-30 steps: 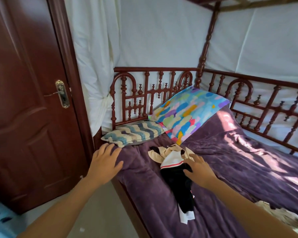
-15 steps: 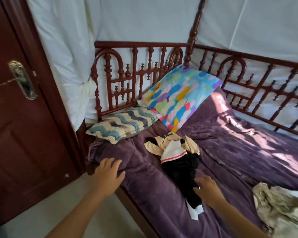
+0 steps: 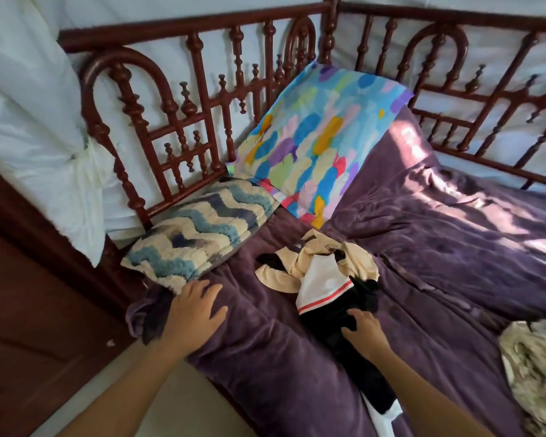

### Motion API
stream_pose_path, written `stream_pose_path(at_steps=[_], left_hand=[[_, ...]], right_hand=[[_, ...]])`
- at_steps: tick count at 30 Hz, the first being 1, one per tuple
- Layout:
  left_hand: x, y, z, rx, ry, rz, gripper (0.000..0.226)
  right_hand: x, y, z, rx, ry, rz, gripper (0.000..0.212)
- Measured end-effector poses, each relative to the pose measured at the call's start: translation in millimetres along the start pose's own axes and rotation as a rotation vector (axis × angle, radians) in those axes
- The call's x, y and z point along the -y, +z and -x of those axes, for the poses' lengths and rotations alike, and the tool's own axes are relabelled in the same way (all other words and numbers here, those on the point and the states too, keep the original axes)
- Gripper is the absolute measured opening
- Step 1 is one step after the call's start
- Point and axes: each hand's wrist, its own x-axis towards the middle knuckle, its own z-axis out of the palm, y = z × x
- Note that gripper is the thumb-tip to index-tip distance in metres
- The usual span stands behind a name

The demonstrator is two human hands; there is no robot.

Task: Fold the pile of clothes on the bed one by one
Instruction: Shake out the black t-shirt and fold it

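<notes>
A white curtain (image 3: 29, 121) hangs at the far left, beside the carved dark-red wooden rail of the bed (image 3: 183, 26). A pillow with blue and cream zigzags (image 3: 202, 228) lies flat in the near corner of the bed. Just below it the left hand (image 3: 193, 313) rests flat on the purple blanket (image 3: 454, 247), fingers straight and spread, holding nothing. A second pillow with bright feather-like patches (image 3: 316, 137) leans against the rail. In front of it, in the middle of the blanket, lies the pile of clothes (image 3: 325, 279): crumpled cream cloth, a white piece with a red stripe, and a long black garment. The right hand (image 3: 364, 331) is on the black garment, fingers bent; I cannot tell whether it grips the cloth. A rumpled patterned cloth (image 3: 536, 373) lies at the far right.
</notes>
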Motion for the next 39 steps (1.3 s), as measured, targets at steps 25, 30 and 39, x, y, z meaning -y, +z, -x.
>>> stream_pose_path(at_steps=[25,30,39], left_hand=[[-102.0,108.2,-168.0,0.531,0.624,0.119,0.040],[-118.4,115.2,-187.1,0.535,0.652,0.065,0.035],[-183.1,143.9,-224.4,0.477,0.878,-0.002,0.056]], right_hand=[[13.2,17.5,-11.4,-0.243,0.635,-0.356,0.046],[6.8,14.5,-44.6,-0.182,0.627,-0.354,0.050],[-6.3,17.4,-104.9,-0.161,0.529,-0.352,0.044]])
